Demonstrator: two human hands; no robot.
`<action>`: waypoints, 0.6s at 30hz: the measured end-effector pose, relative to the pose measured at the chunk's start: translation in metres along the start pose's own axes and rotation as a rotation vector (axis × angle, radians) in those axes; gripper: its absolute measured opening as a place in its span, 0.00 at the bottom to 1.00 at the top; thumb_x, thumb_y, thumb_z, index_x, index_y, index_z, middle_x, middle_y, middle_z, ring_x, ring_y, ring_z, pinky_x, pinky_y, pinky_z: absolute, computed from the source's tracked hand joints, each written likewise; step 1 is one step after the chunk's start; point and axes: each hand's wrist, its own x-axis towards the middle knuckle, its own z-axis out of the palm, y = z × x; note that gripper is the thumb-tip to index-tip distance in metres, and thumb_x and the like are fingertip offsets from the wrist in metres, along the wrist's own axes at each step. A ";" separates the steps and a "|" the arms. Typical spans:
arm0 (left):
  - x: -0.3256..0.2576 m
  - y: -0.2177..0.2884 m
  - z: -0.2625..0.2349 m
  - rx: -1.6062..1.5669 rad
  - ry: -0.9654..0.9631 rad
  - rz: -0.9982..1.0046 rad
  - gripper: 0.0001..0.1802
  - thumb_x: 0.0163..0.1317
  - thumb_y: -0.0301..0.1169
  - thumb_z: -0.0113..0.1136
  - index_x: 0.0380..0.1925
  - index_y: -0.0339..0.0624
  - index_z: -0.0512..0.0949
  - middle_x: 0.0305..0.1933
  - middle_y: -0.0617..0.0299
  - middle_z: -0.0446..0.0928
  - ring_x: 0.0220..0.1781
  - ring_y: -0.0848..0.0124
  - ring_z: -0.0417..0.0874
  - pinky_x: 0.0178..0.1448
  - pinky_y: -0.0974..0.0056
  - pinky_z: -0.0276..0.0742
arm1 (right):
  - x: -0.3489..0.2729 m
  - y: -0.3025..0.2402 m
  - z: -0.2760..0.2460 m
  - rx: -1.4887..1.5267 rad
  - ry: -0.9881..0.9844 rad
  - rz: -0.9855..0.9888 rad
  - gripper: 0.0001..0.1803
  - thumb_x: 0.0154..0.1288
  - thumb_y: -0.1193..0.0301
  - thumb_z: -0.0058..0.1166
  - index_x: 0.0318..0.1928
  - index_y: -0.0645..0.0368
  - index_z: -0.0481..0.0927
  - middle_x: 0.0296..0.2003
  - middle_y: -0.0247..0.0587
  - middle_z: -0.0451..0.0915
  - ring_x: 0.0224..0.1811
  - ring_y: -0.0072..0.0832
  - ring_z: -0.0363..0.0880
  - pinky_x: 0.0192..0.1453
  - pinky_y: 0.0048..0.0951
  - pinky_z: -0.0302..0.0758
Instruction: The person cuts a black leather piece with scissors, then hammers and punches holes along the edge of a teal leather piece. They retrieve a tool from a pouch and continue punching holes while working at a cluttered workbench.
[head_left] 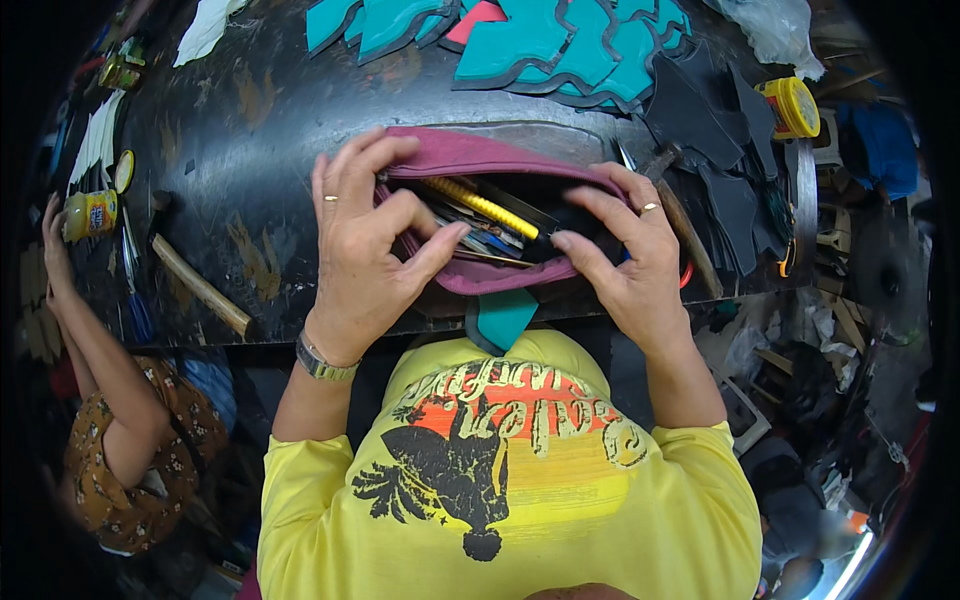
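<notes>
While the maroon pouch [470,160] lies at the near edge of the black worktable [250,130], its mouth is already spread open, showing a yellow-handled tool [478,205] and other small tools still inside. The left hand [365,245] pinches the pouch lip at 9 o'clock; the right hand [625,255] pinches it at 3 o'clock. Judgement: opening done, nothing yet withdrawn; teal cut pieces [560,45] sit at 12 o'clock.

Standing at desk's far left edge: small yellow bottle [90,213] with red-and-blue label. Lying at far right edge: round yellow tin [793,107] with pale lid. No signs or screens showing.
</notes>
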 end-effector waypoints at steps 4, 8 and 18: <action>-0.002 0.001 -0.001 0.054 -0.045 -0.057 0.33 0.42 0.36 0.83 0.53 0.46 0.83 0.77 0.50 0.64 0.82 0.44 0.56 0.82 0.42 0.53 | 0.007 -0.012 0.003 -0.019 -0.044 -0.001 0.32 0.53 0.72 0.76 0.61 0.59 0.83 0.62 0.51 0.76 0.64 0.45 0.76 0.68 0.39 0.72; 0.000 0.002 -0.002 -0.040 -0.098 -0.059 0.43 0.41 0.35 0.83 0.62 0.45 0.79 0.76 0.49 0.64 0.81 0.45 0.59 0.81 0.45 0.58 | 0.014 -0.022 0.010 -0.032 0.045 -0.167 0.32 0.47 0.76 0.75 0.58 0.56 0.84 0.59 0.51 0.77 0.62 0.50 0.75 0.66 0.46 0.71; 0.005 0.003 -0.001 -0.121 -0.023 -0.061 0.36 0.52 0.39 0.79 0.60 0.40 0.79 0.70 0.49 0.69 0.73 0.47 0.69 0.77 0.47 0.62 | 0.014 -0.022 0.004 -0.156 -0.171 -0.227 0.23 0.47 0.73 0.76 0.48 0.56 0.89 0.61 0.56 0.77 0.65 0.55 0.74 0.71 0.51 0.67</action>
